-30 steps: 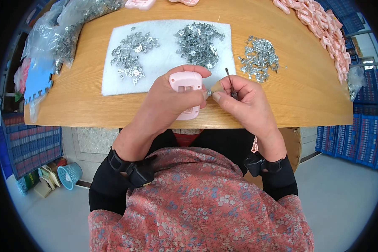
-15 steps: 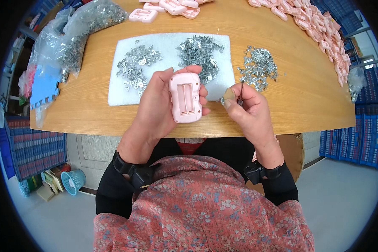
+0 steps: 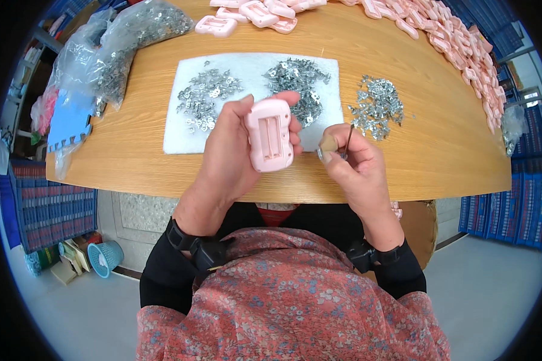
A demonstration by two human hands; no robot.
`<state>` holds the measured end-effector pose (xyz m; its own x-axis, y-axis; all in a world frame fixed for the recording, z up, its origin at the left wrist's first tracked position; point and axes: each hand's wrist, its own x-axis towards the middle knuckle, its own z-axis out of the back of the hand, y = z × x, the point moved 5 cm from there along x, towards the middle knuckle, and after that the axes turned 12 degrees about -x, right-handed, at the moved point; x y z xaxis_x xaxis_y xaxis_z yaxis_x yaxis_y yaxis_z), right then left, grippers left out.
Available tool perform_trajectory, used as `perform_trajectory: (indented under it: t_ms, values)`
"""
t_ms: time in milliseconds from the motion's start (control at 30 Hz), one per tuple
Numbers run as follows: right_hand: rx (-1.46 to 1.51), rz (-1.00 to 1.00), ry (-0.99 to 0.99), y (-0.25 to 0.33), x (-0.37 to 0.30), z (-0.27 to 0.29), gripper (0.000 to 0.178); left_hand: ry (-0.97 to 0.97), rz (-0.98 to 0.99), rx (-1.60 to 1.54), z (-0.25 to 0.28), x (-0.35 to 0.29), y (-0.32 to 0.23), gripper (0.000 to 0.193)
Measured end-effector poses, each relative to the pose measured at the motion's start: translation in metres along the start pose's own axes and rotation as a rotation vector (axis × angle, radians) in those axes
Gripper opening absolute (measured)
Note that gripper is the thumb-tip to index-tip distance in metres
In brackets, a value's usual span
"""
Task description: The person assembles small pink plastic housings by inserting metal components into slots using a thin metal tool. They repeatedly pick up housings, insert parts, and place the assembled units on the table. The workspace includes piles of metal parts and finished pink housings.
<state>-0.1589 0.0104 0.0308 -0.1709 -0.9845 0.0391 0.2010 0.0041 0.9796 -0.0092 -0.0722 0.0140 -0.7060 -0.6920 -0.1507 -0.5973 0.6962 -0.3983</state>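
Note:
My left hand (image 3: 226, 141) is closed round a pink plastic housing (image 3: 261, 143), its recessed double battery compartment turned up toward me. To the right, my right hand (image 3: 358, 165) pinches a thin dark-shafted tool (image 3: 348, 139) among its fingers. A tan covering (image 3: 329, 143) sits at one fingertip, and a small shiny metal piece seems to show by the thumb tip; its kind is too small to tell. The hands are apart, over the table's near edge. Behind them lies a white foam sheet (image 3: 173, 135) with two heaps of small metal battery contacts (image 3: 209, 90).
Another heap of metal pieces (image 3: 376, 105) lies right of the sheet. More pink housings (image 3: 262, 13) lie at the back, with a big pile (image 3: 457, 48) at the far right. Plastic bags of metal parts (image 3: 111, 72) and a blue foam mat (image 3: 69, 120) stand left.
The view has shifted slightly, so the table things appear a little lower and further right. The pink housing has tilted a bit in my left hand. Both hands keep their hold.

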Motion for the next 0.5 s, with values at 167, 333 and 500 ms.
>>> perform_trajectory:
  t_ms: [167, 333, 500]
  values:
    - [0.286, -0.292, 0.195, -0.005, -0.008, -0.019, 0.009, 0.047, -0.192, 0.015, -0.003, 0.015, -0.017, 0.056]
    - [0.484, -0.314, 0.321, -0.02, -0.005, -0.035, 0.008, -0.075, -0.278, -0.02, -0.006, 0.016, -0.008, 0.047]
    - [0.355, -0.18, 0.296, -0.025, 0.004, -0.006, 0.008, 0.0, -0.216, 0.062, -0.002, 0.007, -0.005, 0.041]
